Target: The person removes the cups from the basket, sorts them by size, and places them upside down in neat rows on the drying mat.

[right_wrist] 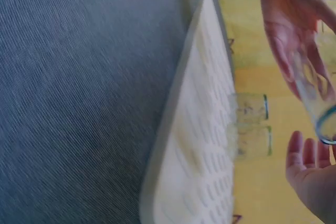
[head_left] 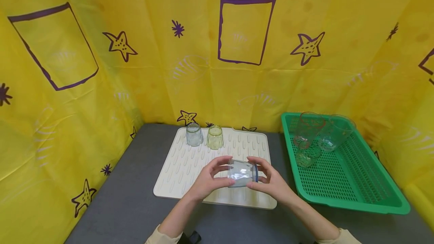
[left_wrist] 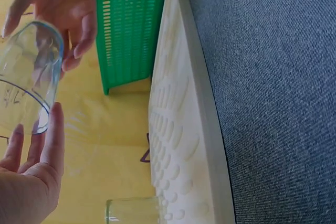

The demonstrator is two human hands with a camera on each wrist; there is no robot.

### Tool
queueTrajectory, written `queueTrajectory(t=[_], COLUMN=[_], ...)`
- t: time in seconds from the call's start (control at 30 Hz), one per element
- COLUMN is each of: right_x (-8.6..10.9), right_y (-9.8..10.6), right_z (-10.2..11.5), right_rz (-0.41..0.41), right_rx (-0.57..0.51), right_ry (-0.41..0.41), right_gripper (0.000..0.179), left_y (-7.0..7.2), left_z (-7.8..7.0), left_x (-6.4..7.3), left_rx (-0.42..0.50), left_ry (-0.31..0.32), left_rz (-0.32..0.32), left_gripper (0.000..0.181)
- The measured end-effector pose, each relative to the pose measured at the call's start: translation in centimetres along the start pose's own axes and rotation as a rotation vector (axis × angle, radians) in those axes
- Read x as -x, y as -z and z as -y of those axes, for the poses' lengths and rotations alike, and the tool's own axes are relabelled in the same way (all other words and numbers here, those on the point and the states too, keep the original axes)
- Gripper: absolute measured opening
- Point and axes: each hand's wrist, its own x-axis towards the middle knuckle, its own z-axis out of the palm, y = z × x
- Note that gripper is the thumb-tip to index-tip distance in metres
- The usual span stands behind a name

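A clear drinking glass (head_left: 241,174) with a bluish rim lies on its side in the air above the white draining tray (head_left: 179,165). My left hand (head_left: 215,174) holds its base end between thumb and fingers. At the rim end, my right hand (head_left: 271,180) grips it the same way, thumb on the near side. The left wrist view shows the glass (left_wrist: 31,77) tilted between both hands. In the right wrist view the glass (right_wrist: 315,93) is partly cut off by the frame edge.
On the tray's back left, a bluish glass (head_left: 194,135) and a yellowish glass (head_left: 215,138) stand upside down. A green plastic basket (head_left: 386,183) sits at the right, with a red-tinted glass (head_left: 306,127), a large clear glass (head_left: 333,134) and a small greenish glass (head_left: 307,156) inside.
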Motion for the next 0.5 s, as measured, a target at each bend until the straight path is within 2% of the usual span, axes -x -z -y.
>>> queueTrajectory(t=[0.1,0.23,0.5], right_x=[0.01,-0.09,-0.24], right_y=[-0.33,-0.72,-1.09], right_z=[-0.08,-0.04,0.02], right_rz=[-0.004,-0.02,-0.058], right_rx=[-0.109,-0.198,-0.236], right_ry=[-0.066,-0.134,-0.194], right_gripper=[0.065,0.066,0.063], left_y=[0.1,0.15,0.19], left_z=[-0.06,-0.28,-0.07], left_x=[0.08,0.14,0.2], left_rx=[0.025,0.035,0.051], left_ry=[0.011,0.016,0.044], left_rz=[-0.026,-0.043,-0.044], left_gripper=[0.062,0.064,0.063])
